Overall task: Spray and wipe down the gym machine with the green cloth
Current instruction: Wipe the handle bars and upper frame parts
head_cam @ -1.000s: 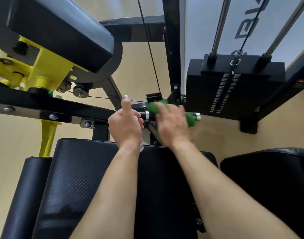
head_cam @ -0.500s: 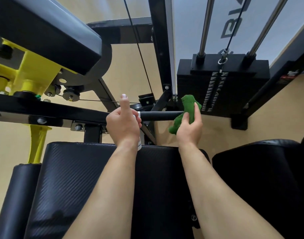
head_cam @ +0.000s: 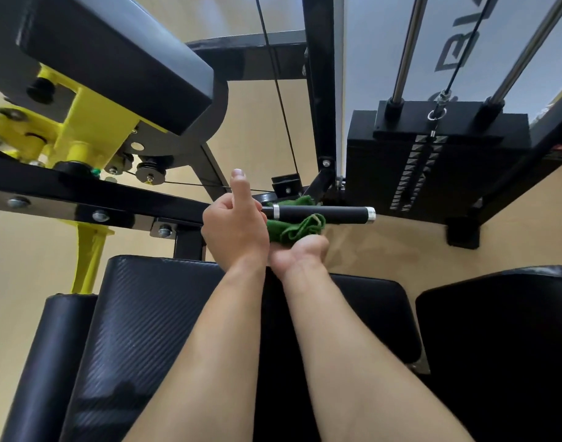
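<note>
The gym machine's black handle bar (head_cam: 327,213) with silver end rings sticks out to the right at mid-frame. My right hand (head_cam: 297,255) is palm up just under the bar and grips the bunched green cloth (head_cam: 292,230) against its underside; its fingers are hidden behind cloth and bar. My left hand (head_cam: 235,224) is a fist with the thumb pointing up at the bar's left end, touching the right hand. What it grips is hidden now; a white bottle part showed below it earlier.
A black ribbed seat pad (head_cam: 139,314) lies under my forearms, with another black pad (head_cam: 496,330) at the right. The weight stack (head_cam: 432,161) with its chrome guide rods stands behind the bar. A yellow bracket (head_cam: 82,132) and a padded arm (head_cam: 107,52) hang over the left.
My right hand has brought the cloth from the bar's right end down and left, turning palm up under the bar next to my left hand. The left hand has kept its pose.
</note>
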A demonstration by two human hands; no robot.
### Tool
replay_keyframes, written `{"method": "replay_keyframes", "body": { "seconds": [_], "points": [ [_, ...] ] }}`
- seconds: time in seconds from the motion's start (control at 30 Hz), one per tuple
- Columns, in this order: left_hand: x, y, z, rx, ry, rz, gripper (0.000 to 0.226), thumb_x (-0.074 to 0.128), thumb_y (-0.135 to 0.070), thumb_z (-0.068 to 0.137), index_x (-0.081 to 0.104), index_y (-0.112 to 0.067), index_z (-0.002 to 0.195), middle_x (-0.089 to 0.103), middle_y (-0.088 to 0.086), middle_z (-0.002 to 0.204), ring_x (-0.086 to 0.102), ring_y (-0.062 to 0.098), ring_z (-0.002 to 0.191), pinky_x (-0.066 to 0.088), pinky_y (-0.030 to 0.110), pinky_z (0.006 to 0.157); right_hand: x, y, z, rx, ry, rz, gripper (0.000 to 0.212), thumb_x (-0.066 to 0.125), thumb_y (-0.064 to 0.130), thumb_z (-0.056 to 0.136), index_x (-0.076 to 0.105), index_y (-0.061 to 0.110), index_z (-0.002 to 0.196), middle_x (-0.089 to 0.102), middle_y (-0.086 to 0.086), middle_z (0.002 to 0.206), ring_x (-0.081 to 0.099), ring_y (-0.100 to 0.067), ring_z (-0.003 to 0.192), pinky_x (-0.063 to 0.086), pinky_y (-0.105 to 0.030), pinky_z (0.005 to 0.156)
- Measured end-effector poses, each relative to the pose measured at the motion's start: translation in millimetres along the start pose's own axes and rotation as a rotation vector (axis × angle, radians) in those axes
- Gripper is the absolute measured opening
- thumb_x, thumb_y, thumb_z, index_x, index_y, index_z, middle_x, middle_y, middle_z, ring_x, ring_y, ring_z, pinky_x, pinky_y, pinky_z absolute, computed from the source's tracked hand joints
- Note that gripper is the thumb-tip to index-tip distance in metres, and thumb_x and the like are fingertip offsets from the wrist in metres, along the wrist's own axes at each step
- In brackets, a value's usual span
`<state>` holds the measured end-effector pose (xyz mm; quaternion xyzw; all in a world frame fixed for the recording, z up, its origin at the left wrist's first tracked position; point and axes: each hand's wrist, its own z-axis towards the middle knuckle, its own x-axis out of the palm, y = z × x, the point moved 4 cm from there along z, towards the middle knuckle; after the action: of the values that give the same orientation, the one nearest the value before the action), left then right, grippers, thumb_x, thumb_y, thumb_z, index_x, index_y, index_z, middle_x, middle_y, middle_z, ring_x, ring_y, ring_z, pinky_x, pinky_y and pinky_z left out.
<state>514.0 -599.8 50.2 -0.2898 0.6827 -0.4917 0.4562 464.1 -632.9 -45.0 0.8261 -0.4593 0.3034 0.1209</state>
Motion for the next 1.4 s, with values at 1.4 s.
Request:
{"method": "replay_keyframes", "body": {
  "seconds": [1.4],
  "points": [
    [60.6, 16.0, -26.2, -0.042, 0.635, 0.535, 0.064, 0.049, -0.065, 0.088, 0.072, -0.012, 0.060, 0.070, 0.002, 0.054, 0.067, 0.025, 0.056, 0.061, 0.051, 0.086, -53.6, 113.5, -58.7, -0.425, -0.449, -0.322, 0.019, 0.043, 0.017, 0.100, 0.061, 0.013, 0.099, 0.065, -0.011, 0.102, 0.066, -0.032, 0.089, 0.059, -0.051, 0.087]
  ]
}}
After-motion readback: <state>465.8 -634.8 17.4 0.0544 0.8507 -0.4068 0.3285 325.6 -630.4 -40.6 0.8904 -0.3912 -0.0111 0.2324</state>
